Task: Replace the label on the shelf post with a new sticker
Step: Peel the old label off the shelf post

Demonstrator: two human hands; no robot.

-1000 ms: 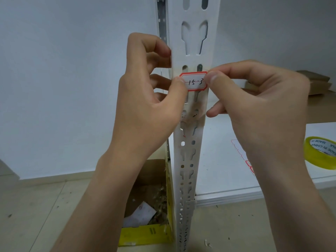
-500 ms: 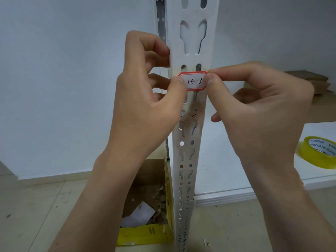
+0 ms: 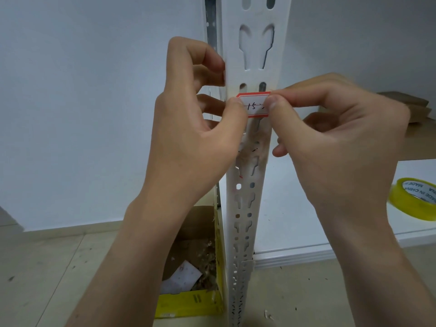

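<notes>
A white slotted shelf post (image 3: 250, 204) runs upright through the middle of the view. A red-bordered white sticker (image 3: 254, 105) with handwritten "15" lies across the post's front face. My left hand (image 3: 193, 133) presses its thumb on the sticker's left end, with the other fingers curled around the post's left edge. My right hand (image 3: 335, 142) pinches the sticker's right end between thumb and forefinger, covering part of the writing. Below the sticker the post shows a smeared patch of old glue residue (image 3: 253, 147).
A yellow tape roll (image 3: 415, 197) lies on the white shelf board (image 3: 295, 208) at the right. A yellow-edged cardboard box (image 3: 193, 300) with paper scraps stands on the floor left of the post. Brown cardboard pieces (image 3: 408, 107) sit at the far right.
My right thumb has slid left over the sticker's right end, hiding the last written character. The sticker stays at the same height on the post.
</notes>
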